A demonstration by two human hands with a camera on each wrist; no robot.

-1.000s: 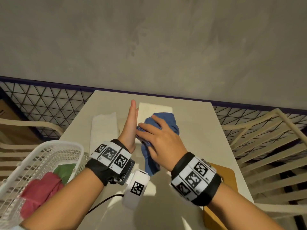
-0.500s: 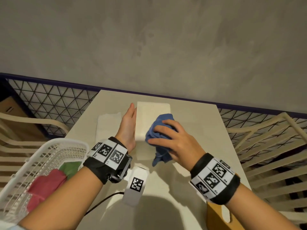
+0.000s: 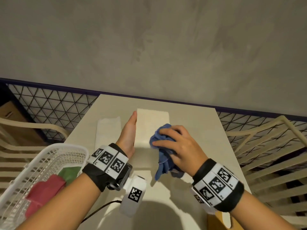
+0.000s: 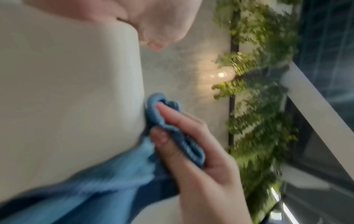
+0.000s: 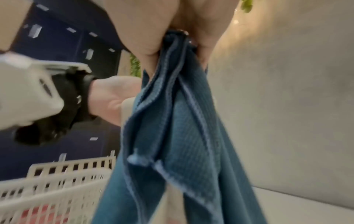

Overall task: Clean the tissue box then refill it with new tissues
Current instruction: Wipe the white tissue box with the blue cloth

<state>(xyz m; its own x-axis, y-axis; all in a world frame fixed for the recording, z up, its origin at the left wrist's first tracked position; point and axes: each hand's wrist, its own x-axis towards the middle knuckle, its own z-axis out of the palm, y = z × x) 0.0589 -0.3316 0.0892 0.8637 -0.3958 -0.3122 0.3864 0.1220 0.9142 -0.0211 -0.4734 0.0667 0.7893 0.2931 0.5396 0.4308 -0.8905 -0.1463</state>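
A cream tissue box (image 3: 150, 128) (image 4: 67, 98) stands in the middle of the table (image 3: 199, 130). My left hand (image 3: 128, 131) lies flat with straight fingers against the box's left side. My right hand (image 3: 176, 145) (image 4: 191, 144) grips a bunched blue cloth (image 3: 162, 151) (image 4: 172, 128) (image 5: 182, 128) and holds it against the box's right edge, the cloth's tail hanging toward me. A flat white stack of tissues (image 3: 107, 130) lies on the table left of the box.
A white plastic basket (image 3: 41, 163) (image 5: 57, 174) with a red cloth (image 3: 43, 191) and a green cloth (image 3: 69, 171) sits at the near left. A tan board (image 3: 216, 221) lies at the table's near right corner. Cream slatted chairs (image 3: 265, 155) flank the table; a grey wall stands behind.
My right hand has slid the blue cloth from the box's top over to its right edge and bunched it tighter. The left hand stays flat on the box's left side.
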